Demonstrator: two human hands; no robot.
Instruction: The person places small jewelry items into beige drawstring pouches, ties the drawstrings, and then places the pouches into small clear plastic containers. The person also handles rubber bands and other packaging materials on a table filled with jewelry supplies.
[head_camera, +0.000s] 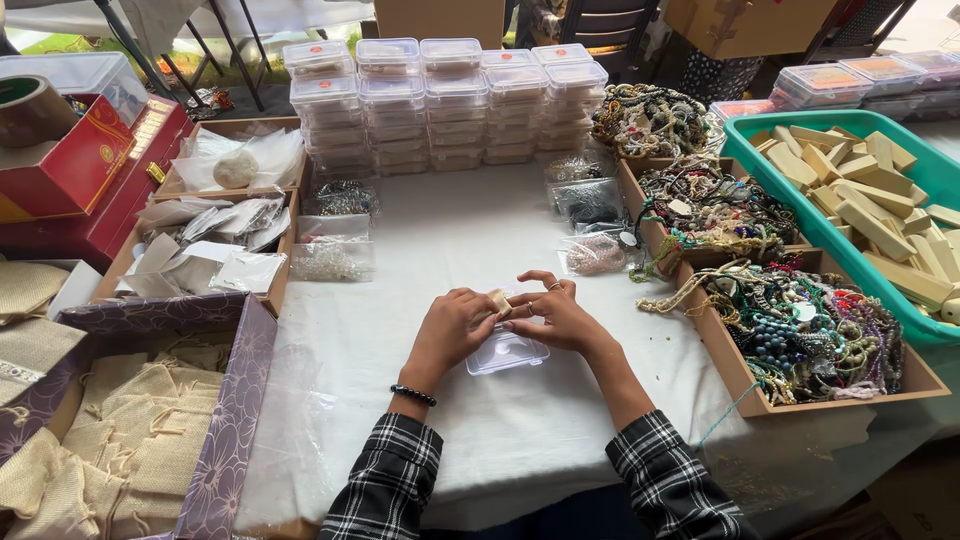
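Observation:
My left hand (452, 325) and my right hand (557, 312) meet over the middle of a white-covered table (450, 240). Between their fingertips they pinch a small tan block (499, 301). Right under the hands lies a small clear plastic box (506, 352). A dark bead bracelet sits on my left wrist, and both sleeves are black-and-white plaid.
Stacks of clear lidded boxes (450, 100) line the far edge. Wooden trays of bead necklaces (800, 330) stand at the right, next to a green tub of tan wooden blocks (880, 200). At the left are a purple box of burlap pouches (130, 440) and trays of small bags (210, 250).

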